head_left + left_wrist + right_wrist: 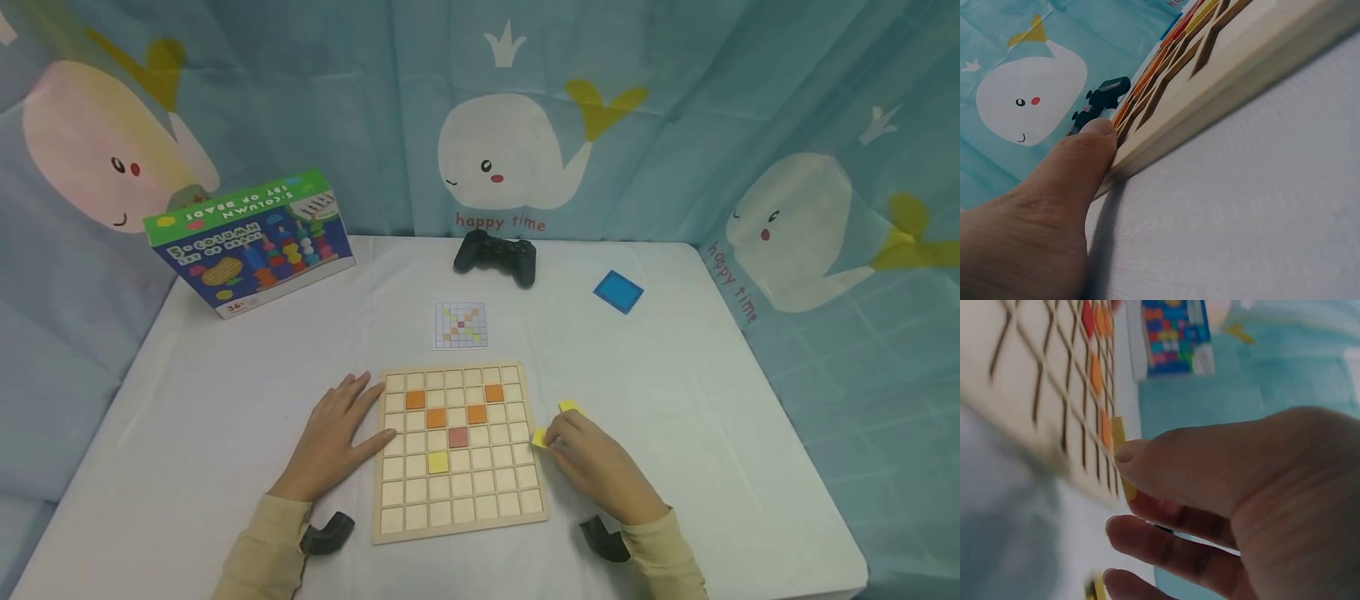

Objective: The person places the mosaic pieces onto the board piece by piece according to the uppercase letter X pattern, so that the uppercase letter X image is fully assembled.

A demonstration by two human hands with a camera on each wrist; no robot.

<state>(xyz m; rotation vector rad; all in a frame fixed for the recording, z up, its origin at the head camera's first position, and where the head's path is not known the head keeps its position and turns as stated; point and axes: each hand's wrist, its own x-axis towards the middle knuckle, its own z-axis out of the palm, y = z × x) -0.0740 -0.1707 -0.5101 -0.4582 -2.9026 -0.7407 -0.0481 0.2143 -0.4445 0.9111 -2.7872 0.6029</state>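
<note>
My left hand [333, 442] lay flat, fingers spread against the wooden grid board [456, 450] to steady it. My right hand [592, 462] pinched a yellow tile [539, 438] just off the board's edge; another yellow tile [567, 407] waited beyond my fingertips.

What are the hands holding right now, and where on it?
The right hand pinches a yellow tile by its edges, beside the wooden board. The left hand holds nothing; it lies flat against the board's left edge.
</note>
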